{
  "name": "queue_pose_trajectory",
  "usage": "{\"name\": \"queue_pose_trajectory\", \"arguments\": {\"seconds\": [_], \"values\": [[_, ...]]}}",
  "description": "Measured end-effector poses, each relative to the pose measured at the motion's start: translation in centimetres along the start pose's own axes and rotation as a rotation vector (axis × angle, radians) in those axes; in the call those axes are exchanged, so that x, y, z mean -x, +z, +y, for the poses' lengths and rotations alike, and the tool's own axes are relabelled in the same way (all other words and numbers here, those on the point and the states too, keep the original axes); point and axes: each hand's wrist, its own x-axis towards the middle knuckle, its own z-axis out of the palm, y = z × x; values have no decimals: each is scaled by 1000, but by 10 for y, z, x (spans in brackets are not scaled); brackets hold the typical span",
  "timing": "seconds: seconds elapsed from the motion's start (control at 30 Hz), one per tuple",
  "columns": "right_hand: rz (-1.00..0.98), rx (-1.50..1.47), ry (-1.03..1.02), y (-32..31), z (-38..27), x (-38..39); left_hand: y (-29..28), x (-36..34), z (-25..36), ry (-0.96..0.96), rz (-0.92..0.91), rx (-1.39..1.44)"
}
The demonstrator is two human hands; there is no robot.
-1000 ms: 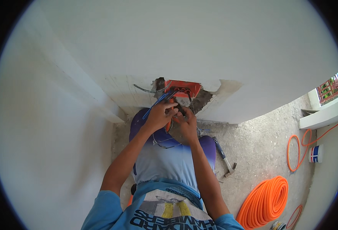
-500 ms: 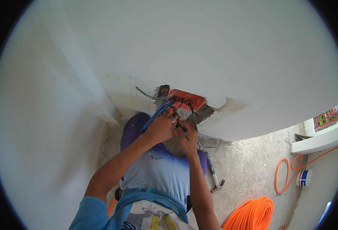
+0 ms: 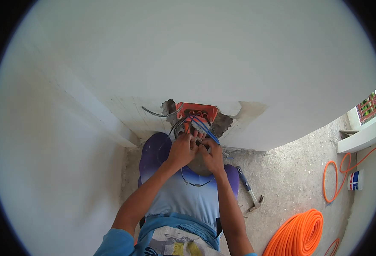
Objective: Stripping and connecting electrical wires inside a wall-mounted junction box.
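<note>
An orange-red electrical box sits in a broken-out hole low in the white wall. Blue wires and black wires come out of it, the blue ones running down to the right behind my right hand. Just below the box my left hand is closed in a pinch at the wires. Close beside it, my right hand is closed too. A small black piece shows between the two hands' fingertips; its kind is mostly hidden. A thin dark wire loops down over my lap.
A grey cable sticks out left of the box. On the rough concrete floor at right lie a claw hammer and a big coil of orange conduit. Farther right are a loose orange conduit loop and a white-and-blue bucket.
The blue wires have swung from the left of the box to its right, by my right hand. Both hands stay close together below the box. The whole view has shifted a little.
</note>
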Motion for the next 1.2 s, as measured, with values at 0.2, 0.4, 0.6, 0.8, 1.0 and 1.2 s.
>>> {"name": "queue_pose_trajectory", "arguments": {"seconds": [0.2,0.4,0.6,0.8,1.0,1.2], "values": [[89,27,-61,-5,23,15,25,19,5,-127,-62,101],[123,27,-4,-15,18,15,24,20,11,-235,-70,245],[157,39,-106,-20,25,-9,30,15,0,-136,350,624],[155,18,3,-3,35,-13,12,4,13,-618,198,1087],[103,-66,-19,2,38,-20,16,-6,-2,-741,219,1353],[14,-187,-29,7,37,-29,23,2,3,-840,66,1301]]}}
